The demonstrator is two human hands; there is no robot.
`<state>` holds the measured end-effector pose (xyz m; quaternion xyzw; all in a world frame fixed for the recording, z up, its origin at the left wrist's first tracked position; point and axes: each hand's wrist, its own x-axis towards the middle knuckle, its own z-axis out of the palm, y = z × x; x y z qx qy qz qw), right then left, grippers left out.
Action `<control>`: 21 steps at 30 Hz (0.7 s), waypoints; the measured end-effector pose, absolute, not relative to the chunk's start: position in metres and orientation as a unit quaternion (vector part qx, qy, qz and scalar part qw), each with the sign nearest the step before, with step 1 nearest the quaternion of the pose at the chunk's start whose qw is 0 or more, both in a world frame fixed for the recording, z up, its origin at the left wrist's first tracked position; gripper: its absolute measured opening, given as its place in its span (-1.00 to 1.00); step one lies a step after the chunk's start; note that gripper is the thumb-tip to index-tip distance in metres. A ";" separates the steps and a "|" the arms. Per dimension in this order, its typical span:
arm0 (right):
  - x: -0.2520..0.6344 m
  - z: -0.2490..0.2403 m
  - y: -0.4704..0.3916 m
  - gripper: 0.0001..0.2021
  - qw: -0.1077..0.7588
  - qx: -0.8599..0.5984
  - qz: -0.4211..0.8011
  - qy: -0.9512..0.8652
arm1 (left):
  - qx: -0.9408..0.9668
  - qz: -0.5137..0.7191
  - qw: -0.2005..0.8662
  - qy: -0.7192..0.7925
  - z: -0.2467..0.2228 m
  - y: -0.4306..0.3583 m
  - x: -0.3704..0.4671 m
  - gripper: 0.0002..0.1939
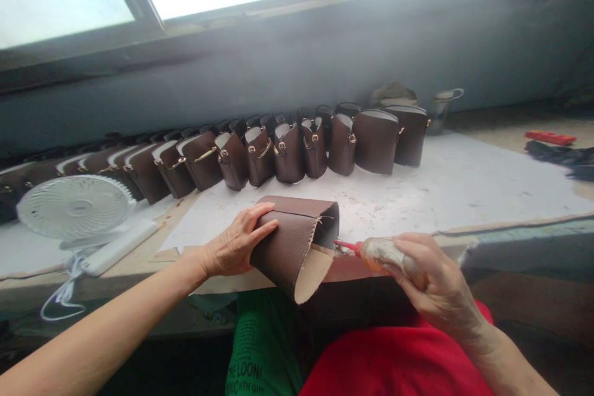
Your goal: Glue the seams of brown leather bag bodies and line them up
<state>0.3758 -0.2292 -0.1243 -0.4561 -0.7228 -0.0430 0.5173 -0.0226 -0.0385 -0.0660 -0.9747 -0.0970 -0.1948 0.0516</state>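
Note:
A brown leather bag body (288,235) lies tilted at the table's front edge, its open end facing right and showing a beige lining and loose threads on the rim. My left hand (239,238) grips its far left end, thumb and fingers on the leather. In my right hand (431,278) is a squeeze bottle (387,257) with a red nozzle. The nozzle tip is at the right rim of the bag's opening; whether it touches cannot be made out.
Rows of brown bags (290,151) with gold buckles stand behind on white paper (445,192). A white fan (77,207) with a cable lies at the left. Farther right are a clear lidded container (439,114) and a red object (550,137).

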 end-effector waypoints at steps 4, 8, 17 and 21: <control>0.378 -0.122 -0.231 -0.64 0.539 -0.464 -0.041 -0.702 | -0.974 -0.197 0.060 -0.093 -0.068 -0.037 -0.023 0.16; 0.376 -0.122 -0.229 -0.65 0.512 -0.435 -0.007 -0.741 | -0.974 -0.198 0.070 -0.089 -0.069 -0.036 -0.022 0.09; 0.376 -0.125 -0.227 -0.64 0.526 -0.465 -0.023 -0.712 | -0.972 -0.205 0.076 -0.092 -0.071 -0.036 -0.022 0.10; 0.374 -0.121 -0.227 -0.65 0.505 -0.455 -0.037 -0.732 | -0.972 -0.205 0.069 -0.089 -0.070 -0.036 -0.022 0.13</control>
